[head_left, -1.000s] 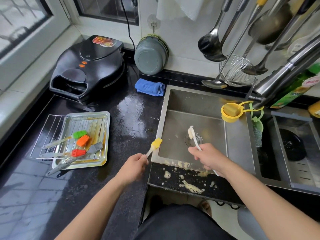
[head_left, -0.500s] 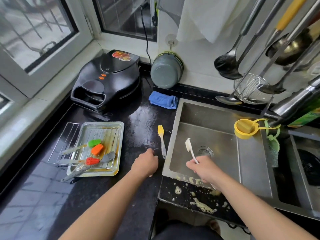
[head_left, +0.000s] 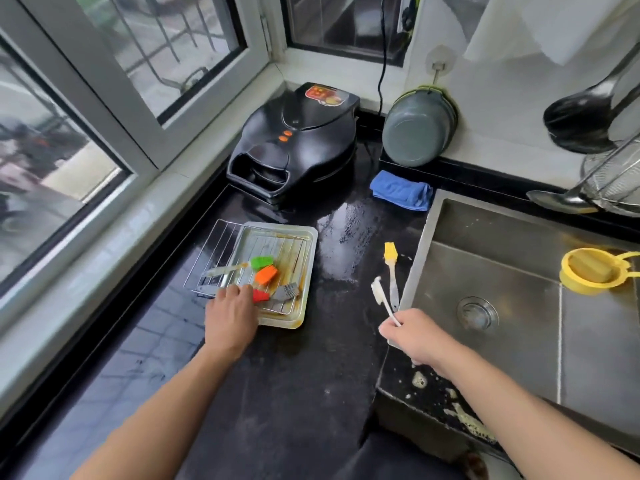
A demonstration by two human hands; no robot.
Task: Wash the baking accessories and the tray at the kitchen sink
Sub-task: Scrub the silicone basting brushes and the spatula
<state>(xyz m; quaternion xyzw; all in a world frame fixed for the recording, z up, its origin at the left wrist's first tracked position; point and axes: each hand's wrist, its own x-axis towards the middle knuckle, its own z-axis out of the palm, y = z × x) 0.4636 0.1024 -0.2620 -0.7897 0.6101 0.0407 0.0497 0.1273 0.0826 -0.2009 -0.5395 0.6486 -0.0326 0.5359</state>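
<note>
At 9 o'clock of the sink (head_left: pixel 426 244), your left hand (head_left: pixel 230 318) reaches onto the tray (head_left: pixel 304 271); fingers sit on the brush handles, grasp unclear. Right hand (head_left: pixel 415 336) pinches the white brush (head_left: pixel 380 296) just beside the yellow brush (head_left: pixel 391 268) on the counter (head_left: pixel 294 393). Risks: the greasy tray and loose rack (head_left: pixel 211 258) could slide if you drag one brush; handles look slick. Counter is wet, black, glossy. Window at 10 o'clock, black griddle (head_left: pixel 298 143) at 12.

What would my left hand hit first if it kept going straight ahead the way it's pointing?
Probably the red brush on the wire rack; your left hand has its fingertips right at it, though depth is hard to judge.
</note>
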